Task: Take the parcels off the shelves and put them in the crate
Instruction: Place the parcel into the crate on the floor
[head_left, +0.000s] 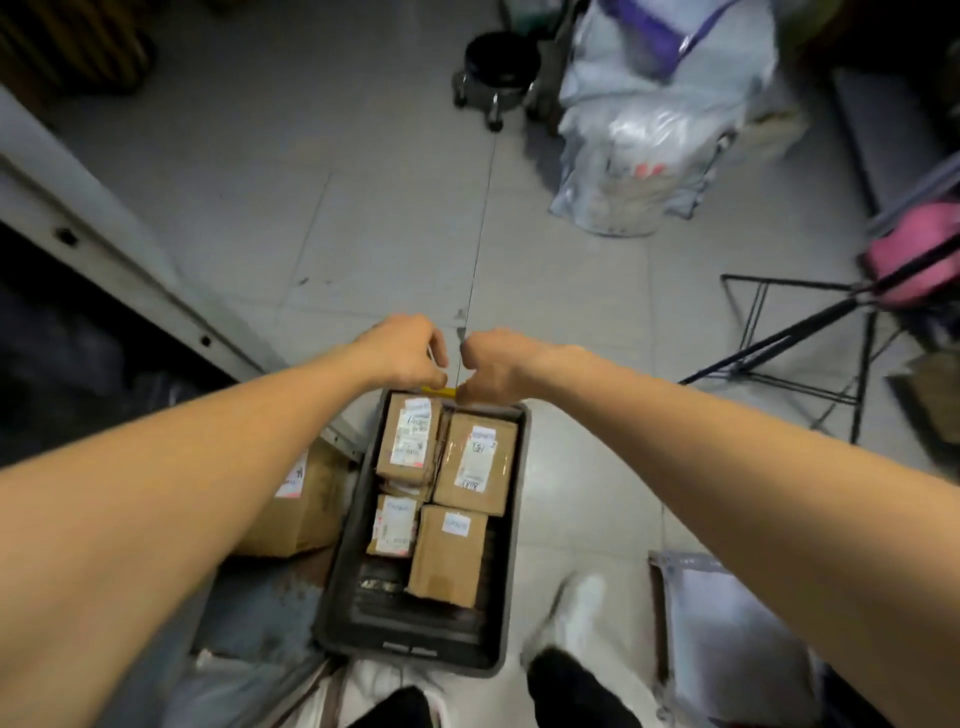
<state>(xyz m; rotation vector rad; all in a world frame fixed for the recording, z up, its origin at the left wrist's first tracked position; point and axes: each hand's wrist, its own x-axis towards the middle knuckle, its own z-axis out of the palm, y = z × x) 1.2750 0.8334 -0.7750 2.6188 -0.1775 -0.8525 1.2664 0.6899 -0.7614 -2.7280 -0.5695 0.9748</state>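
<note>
Head view looks steeply down onto a floor of pale grey tiles with thin dark joints. A dark grey crate stands on it just ahead of the person's white shoe. Four brown parcels with white labels lie flat inside: a far-left parcel, a far-right parcel, a near-left parcel and a near-right parcel. They are packed close, and the crate's near end shows bare ribbed bottom.

Both bare arms reach forward over the crate. The left hand and right hand sit close together above its far rim, each with fingers curled under. A short yellow strip shows between them at the rim. The fingers are hidden beneath the knuckles, so I cannot tell whether either hand grips it.

A white metal shelf frame with bolt holes runs diagonally along the left. A larger cardboard box sits on the floor just beside the crate's left wall.

Farther off stand a black stool on castors and a bulging clear plastic sack. A black wire stand and a blurred pink item lie to the right, and a grey mailer bag lies near the right forearm.
</note>
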